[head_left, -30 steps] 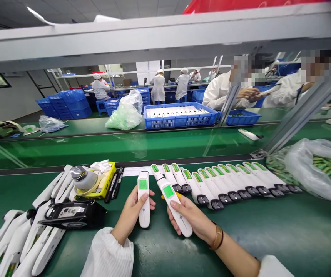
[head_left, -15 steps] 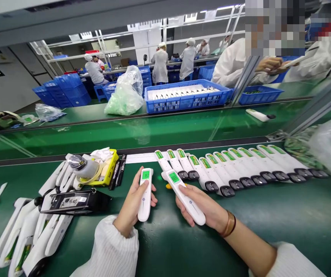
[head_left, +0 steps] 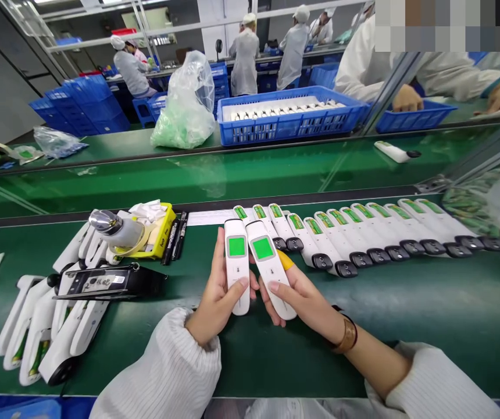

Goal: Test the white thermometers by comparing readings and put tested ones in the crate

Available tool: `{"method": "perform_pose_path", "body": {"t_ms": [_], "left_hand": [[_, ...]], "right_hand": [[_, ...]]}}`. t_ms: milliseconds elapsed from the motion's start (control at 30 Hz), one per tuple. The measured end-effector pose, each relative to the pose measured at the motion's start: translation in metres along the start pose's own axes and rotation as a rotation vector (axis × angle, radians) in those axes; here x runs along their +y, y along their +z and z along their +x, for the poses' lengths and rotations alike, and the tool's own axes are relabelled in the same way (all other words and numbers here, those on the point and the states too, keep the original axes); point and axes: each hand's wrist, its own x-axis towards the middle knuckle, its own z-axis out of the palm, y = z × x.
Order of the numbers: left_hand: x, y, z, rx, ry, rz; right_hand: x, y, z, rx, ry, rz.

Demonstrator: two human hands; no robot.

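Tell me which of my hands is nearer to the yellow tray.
Left. Your left hand is to the right of the yellow tray and closer to you; your right hand is farther right, beyond the left one.

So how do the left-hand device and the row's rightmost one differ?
The left-hand device is held; the rightmost device lies on the bench. The left-hand device shows a green screen; the rightmost device, a green inset and black end. Both have white bodies.

Your left hand holds one green-screened device, your right hand another just beside it, with a row of white devices at two o'clock, a black case at nine.
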Motion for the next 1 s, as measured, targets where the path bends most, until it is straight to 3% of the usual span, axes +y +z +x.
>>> {"method": "perform_pose_path", "body": {"t_ms": [333, 833, 1000], "left_hand": [[-0.0003, 0.0001, -0.001, -0.015, 0.007, 0.015], [-0.0081, -0.0015, -0.0025, -0.105, 0.041, 0.059], [-0.0078, -0.0041, -0.001, 0.016, 0.107, 0.152]], "right_hand": [[-0.0028, 0.0016, -0.0028, -0.06, -0.036, 0.001], [0.0017, 0.002, 0.0021, 0.047, -0.118, 0.137], [0.001, 0.0036, 0.0042, 0.002, -0.134, 0.17]]}}
